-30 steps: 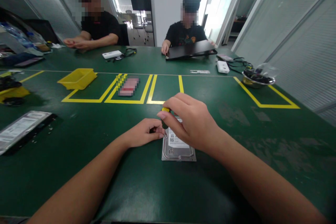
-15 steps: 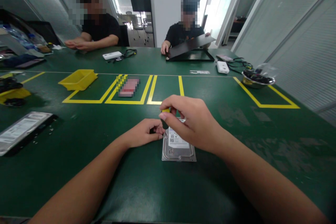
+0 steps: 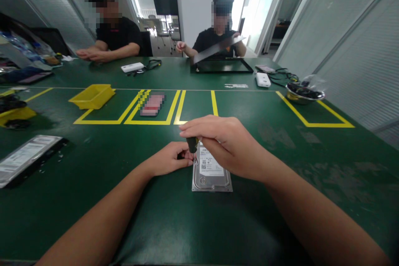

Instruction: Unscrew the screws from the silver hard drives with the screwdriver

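A hard disk drive [image 3: 212, 170] lies flat on the green worktop [image 3: 280, 199], near the middle. The left hand [image 3: 170, 158] is pinched together, touching the drive's far left corner. The right hand [image 3: 222, 143] is clamped on a dark screwdriver handle [image 3: 191, 144] standing over that corner. The drive looks rigid, metal-cased and fairly heavy, best held by its side edges; its lid seems slippery.

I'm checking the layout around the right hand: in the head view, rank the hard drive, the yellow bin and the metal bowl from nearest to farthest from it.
1. hard drive: directly under the right hand, mid-table.
2. metal bowl: far right, beyond the yellow line.
3. yellow bin: far left, at a taped box.
Bowl and bin are nearly too close to call.
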Demonstrator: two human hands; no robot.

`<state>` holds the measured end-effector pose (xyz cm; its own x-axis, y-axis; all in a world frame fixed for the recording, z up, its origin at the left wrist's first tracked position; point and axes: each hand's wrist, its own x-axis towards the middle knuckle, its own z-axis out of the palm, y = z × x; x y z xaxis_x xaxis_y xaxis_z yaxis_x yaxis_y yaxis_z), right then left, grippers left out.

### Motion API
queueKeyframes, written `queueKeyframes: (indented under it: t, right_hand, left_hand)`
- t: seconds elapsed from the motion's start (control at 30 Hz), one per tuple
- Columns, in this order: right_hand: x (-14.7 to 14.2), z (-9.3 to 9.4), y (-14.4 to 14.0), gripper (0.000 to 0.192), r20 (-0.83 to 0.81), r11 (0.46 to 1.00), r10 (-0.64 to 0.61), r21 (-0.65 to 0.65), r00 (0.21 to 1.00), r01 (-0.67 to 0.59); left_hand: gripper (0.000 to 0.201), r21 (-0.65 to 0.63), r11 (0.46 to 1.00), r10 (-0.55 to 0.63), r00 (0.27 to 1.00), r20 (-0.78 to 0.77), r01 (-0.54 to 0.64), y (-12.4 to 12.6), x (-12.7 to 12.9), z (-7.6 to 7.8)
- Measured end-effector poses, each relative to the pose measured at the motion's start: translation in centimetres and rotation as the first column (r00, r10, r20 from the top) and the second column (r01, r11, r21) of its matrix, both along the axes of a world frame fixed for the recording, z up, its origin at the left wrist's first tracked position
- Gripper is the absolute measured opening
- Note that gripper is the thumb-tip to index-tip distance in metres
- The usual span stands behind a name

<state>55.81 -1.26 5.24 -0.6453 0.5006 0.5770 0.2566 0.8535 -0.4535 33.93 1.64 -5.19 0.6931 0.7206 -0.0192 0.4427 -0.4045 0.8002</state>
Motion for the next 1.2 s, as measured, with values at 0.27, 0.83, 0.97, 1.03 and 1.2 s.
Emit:
queueKeyframes:
  t: [0.27,0.83,0.97,1.03,1.2]
  right_hand:
    - [0.3,0.8,-0.6,0.042,0.116,1.0,0.017,0.003,0.993,-0.018]
    - [-1.4,-2.1,-0.4,0.044,0.031,0.776,-0.498,0.463,0.867,0.429]
    - [-1.3,-2.1,-0.4,0.048,-0.002,0.726,-0.508,0.536,0.861,0.43]
    - [-1.3,-2.0,-0.5,0.047,0.019,0.751,-0.504,0.504,0.863,0.428]
    - [-1.4,-1.5,-0.6,0.038,0.076,0.889,-0.381,0.303,0.921,0.343]
  left_hand:
    - [0.015,-0.032,0.999,0.027,1.0,-0.008,-0.028,-0.1,0.0,0.2]
    - [0.018,0.002,1.0,0.004,0.996,-0.088,-0.004,-0.2,-0.1,0.4]
    - [0.021,-0.01,1.0,0.025,0.995,-0.101,-0.027,-0.2,0.0,0.4]
    - [0.022,-0.009,0.999,0.034,0.995,-0.093,-0.035,-0.2,0.0,0.2]
    - [0.021,0.005,1.0,0.022,0.998,-0.061,-0.022,-0.1,-0.1,0.0]
